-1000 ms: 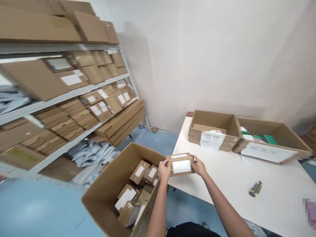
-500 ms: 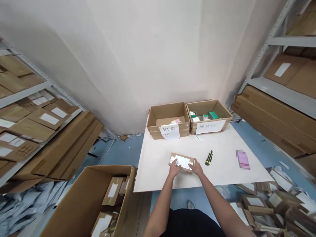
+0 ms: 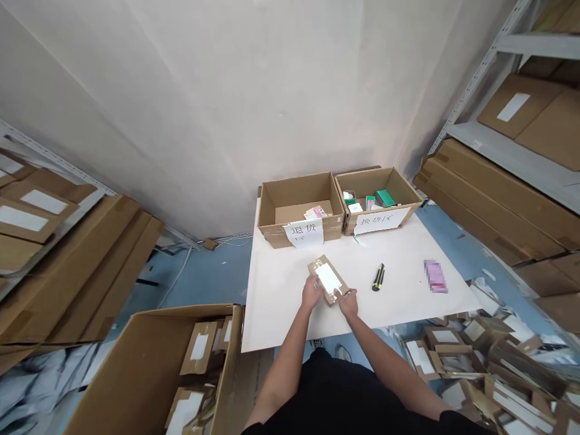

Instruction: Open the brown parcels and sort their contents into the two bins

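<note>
Both hands grip a small brown cardboard parcel (image 3: 319, 264) with a white label on its upper face and shiny tape at its ends. It is turned at a slant over the white tabletop (image 3: 278, 305); whether it rests on the surface I cannot tell. My left hand (image 3: 310, 293) is closed on the parcel's left side. At the near right corner, my right hand (image 3: 347, 302) holds it with the thumb on top. A black and yellow utility knife (image 3: 378, 277) lies to the right of the parcel, apart from both hands.
At the table's back stand two open cartons with handwritten signs: the left carton (image 3: 272, 236) holds pinkish packs, the right carton (image 3: 413, 211) green and white boxes. A blurred pink item (image 3: 435, 276) lies right. A large carton (image 3: 129, 362) of parcels stands left; opened boxes (image 3: 457, 362) litter the floor right.
The parcel has turned clockwise from nearly crosswise to a steeper slant, its right end now nearer me. My right hand has moved toward me with it. The camera view has shifted a little.
</note>
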`<state>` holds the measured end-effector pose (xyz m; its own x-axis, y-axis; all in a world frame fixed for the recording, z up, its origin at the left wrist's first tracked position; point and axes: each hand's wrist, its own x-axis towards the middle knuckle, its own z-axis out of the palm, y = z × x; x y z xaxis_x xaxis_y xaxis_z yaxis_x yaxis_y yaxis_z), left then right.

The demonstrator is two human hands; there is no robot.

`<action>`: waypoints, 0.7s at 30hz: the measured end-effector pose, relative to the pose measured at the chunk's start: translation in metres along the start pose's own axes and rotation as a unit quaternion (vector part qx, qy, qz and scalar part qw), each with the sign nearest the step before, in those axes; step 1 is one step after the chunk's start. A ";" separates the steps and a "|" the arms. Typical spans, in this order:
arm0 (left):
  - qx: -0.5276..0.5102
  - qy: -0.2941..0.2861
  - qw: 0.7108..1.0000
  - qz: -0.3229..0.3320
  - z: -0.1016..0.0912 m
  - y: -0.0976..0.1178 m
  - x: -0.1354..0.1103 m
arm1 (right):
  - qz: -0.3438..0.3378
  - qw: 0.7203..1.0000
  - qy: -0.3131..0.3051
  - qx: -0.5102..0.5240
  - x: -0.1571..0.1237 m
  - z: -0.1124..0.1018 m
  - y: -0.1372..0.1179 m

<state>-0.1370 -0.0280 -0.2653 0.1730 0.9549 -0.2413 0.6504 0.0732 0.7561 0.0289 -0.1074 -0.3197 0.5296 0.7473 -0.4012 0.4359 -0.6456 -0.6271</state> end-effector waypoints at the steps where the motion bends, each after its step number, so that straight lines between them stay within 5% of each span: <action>1: 0.007 -0.013 1.000 0.002 -0.002 0.001 0.008 | 0.033 0.999 0.006 -0.005 -0.003 0.001 -0.002; 7: 0.050 -0.117 0.990 0.065 -0.021 0.001 0.057 | 0.064 0.996 -0.036 -0.049 0.007 -0.018 -0.009; 12: 0.202 -0.231 0.949 0.069 -0.020 0.011 0.078 | 0.028 0.998 -0.045 -0.026 0.020 -0.035 -0.012; 21: 0.308 -0.222 0.925 0.015 -0.021 0.014 0.082 | -0.103 0.992 0.033 0.071 0.068 -0.103 -0.031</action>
<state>-0.1292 0.0572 -0.2612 0.3959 0.7309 -0.5559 0.9147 -0.2605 0.3089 0.1264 -0.0531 -0.2587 0.4881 0.8461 -0.2141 0.4353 -0.4486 -0.7806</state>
